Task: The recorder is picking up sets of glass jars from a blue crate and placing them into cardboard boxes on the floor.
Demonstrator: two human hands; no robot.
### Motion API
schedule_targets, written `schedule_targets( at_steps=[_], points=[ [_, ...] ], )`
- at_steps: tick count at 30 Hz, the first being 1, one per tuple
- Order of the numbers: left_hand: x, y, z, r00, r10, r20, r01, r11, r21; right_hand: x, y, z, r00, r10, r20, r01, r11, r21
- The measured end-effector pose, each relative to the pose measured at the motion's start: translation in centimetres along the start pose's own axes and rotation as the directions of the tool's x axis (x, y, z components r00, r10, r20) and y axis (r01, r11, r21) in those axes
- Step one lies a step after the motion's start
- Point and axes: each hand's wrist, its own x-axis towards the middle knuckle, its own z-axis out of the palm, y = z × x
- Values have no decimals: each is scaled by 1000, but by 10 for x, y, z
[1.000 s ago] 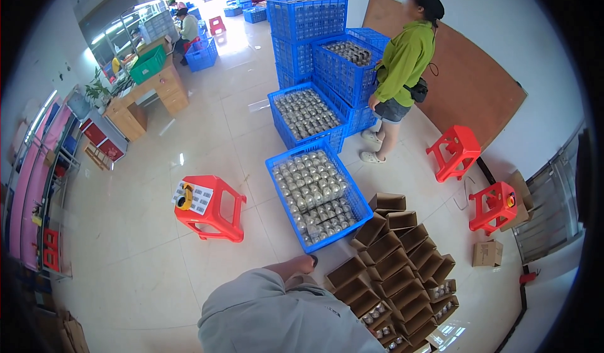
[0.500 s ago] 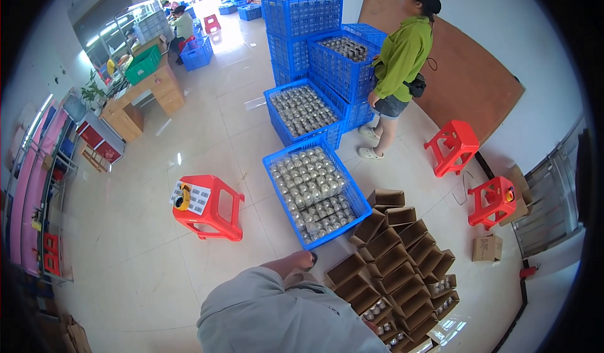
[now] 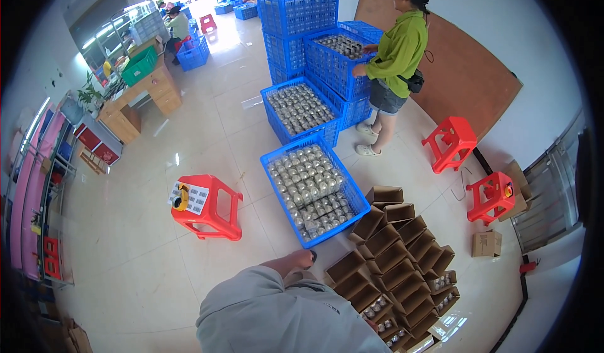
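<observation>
My light grey top fills the lower middle. Out of it a bare limb, likely my left arm with my left hand (image 3: 303, 259), reaches to the near corner of a blue crate (image 3: 290, 216); its end is dark and the fingers cannot be made out. The crate holds rows of round, silvery, clear-looking pieces (image 3: 308, 177). Mostly hidden behind my top, my right hand (image 3: 372, 325) shows as a small patch of skin beside cardboard boxes (image 3: 402, 274). Several of those boxes hold similar round pieces (image 3: 376, 306); others stand with their flaps up.
A person in a green top (image 3: 402, 45) stands at stacked blue crates (image 3: 299, 13), hands at one crate. A red stool (image 3: 223, 205) bears a label sheet and yellow tape roll. Two more red stools (image 3: 450, 142) stand right, near a small carton (image 3: 486, 244). A wooden desk (image 3: 160, 89) is far left.
The person in green has raised their hands onto the crate of round pieces. The view has shifted slightly. My own arms look nearly unchanged.
</observation>
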Motion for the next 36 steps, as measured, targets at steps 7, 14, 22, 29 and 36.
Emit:
schedule_targets(
  at_steps=[7, 14, 22, 29, 36],
  points=[
    [28, -33, 49, 978, 149, -147, -143, 988, 49, 94, -93, -89, 1000, 11, 12, -12, 996, 84],
    [9, -13, 21, 988, 112, -103, -125, 982, -138, 16, -70, -100, 953, 231, 196, -284, 906, 315],
    [26, -42, 41, 991, 124, -51, -131, 973, -191, 19, -89, -103, 838, 360, 411, -536, 686, 492],
    [16, -65, -12, 998, 48, 48, -50, 998, 44, 64, -121, -41, 683, 552, 479, -729, 469, 498],
    [-7, -135, -63, 976, -52, -214, 61, 998, 33, 104, -217, -38, 820, 359, 445, -564, 635, 527]
  ],
)
